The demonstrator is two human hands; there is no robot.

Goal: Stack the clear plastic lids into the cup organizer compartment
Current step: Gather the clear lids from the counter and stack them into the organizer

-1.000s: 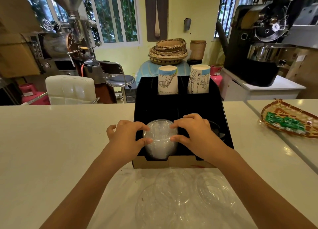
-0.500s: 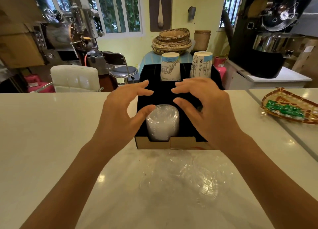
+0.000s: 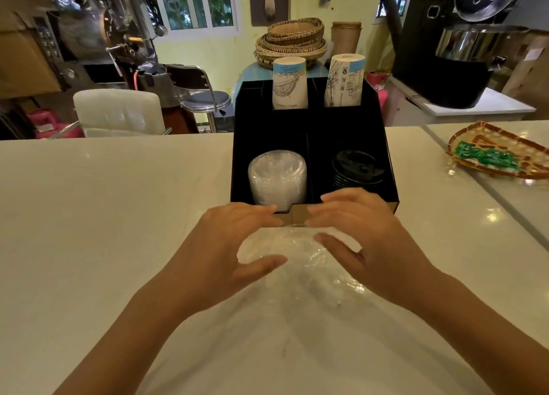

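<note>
A black cup organizer (image 3: 312, 145) stands on the white counter. Its front left compartment holds a stack of clear plastic lids (image 3: 277, 176). Loose clear lids (image 3: 300, 256) lie on the counter just in front of the organizer. My left hand (image 3: 234, 246) and my right hand (image 3: 362, 237) hover on either side of these loose lids, fingers spread and curved, blurred by motion. I cannot tell whether they touch the lids.
Black lids (image 3: 358, 168) fill the front right compartment. Two paper cup stacks (image 3: 289, 82) (image 3: 344, 79) stand in the rear compartments. A woven tray with green packets (image 3: 499, 154) lies on the counter at right. Beyond the counter are a white chair (image 3: 118, 112) and a stool.
My hands let go of the lid stack in the compartment, lifted, then came back toward me and down to the loose lids on the counter.
</note>
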